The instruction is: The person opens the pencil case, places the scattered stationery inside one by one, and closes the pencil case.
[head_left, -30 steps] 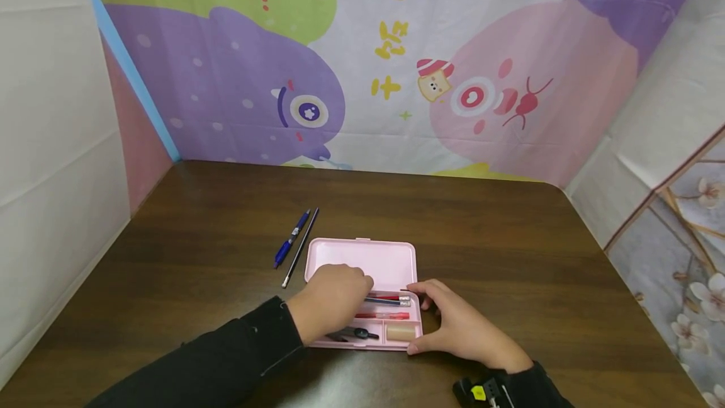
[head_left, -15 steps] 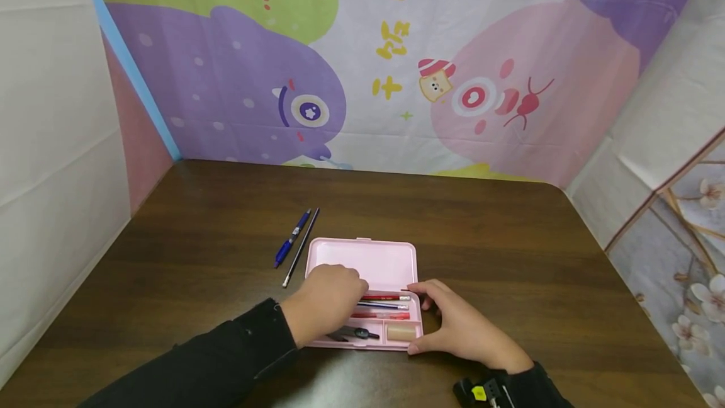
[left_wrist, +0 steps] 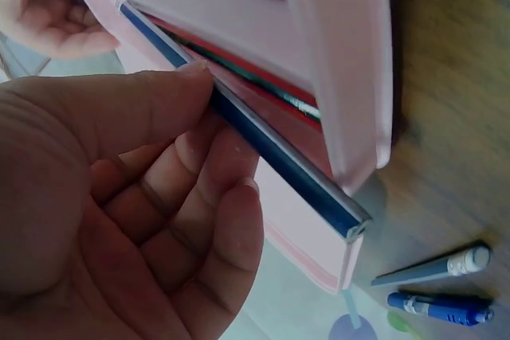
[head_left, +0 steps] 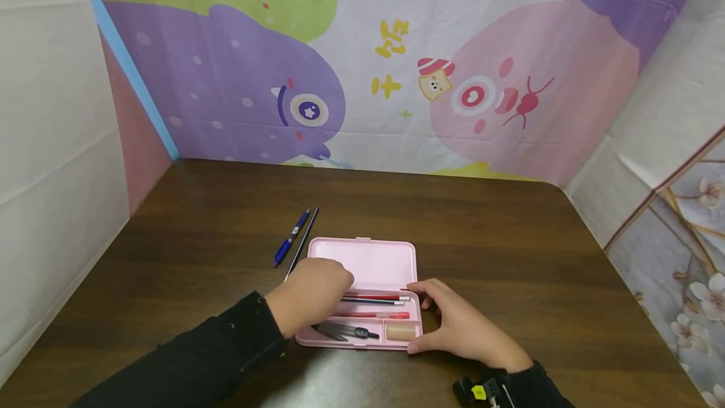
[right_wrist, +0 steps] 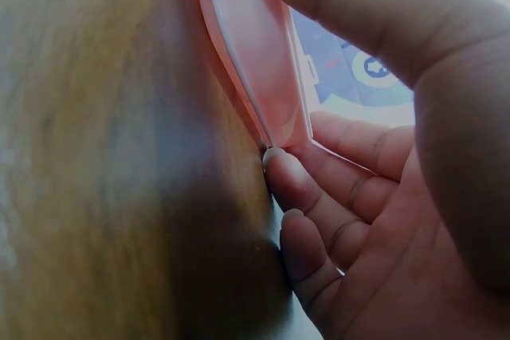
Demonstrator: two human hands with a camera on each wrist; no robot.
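An open pink pencil case [head_left: 368, 263] lies on the table, its lid folded back. My left hand [head_left: 311, 291] is over the case's left end and pinches a dark blue pencil [left_wrist: 275, 157] between thumb and fingers. In the left wrist view the pencil slants, its near end sticking out past the case's end. Beside it in the case are a red pencil [head_left: 391, 297] and a red pen [head_left: 391, 315]. The front compartments hold a compass [head_left: 354, 332] and a tan block [head_left: 401, 332]. My right hand [head_left: 461, 323] grips the case's right end, thumb at the front corner, fingers behind.
On the brown table [head_left: 481, 232], a blue pen [head_left: 291, 238] and a dark pencil [head_left: 302, 243] lie just left of the lid. A cartoon-printed cloth [head_left: 385, 124] hangs along the back edge. White cloth [head_left: 62, 112] stands at the left.
My left hand has moved left across the case, uncovering more of the pencils and the compass. The blue pencil has shifted slightly left with it. My right hand has stayed put.
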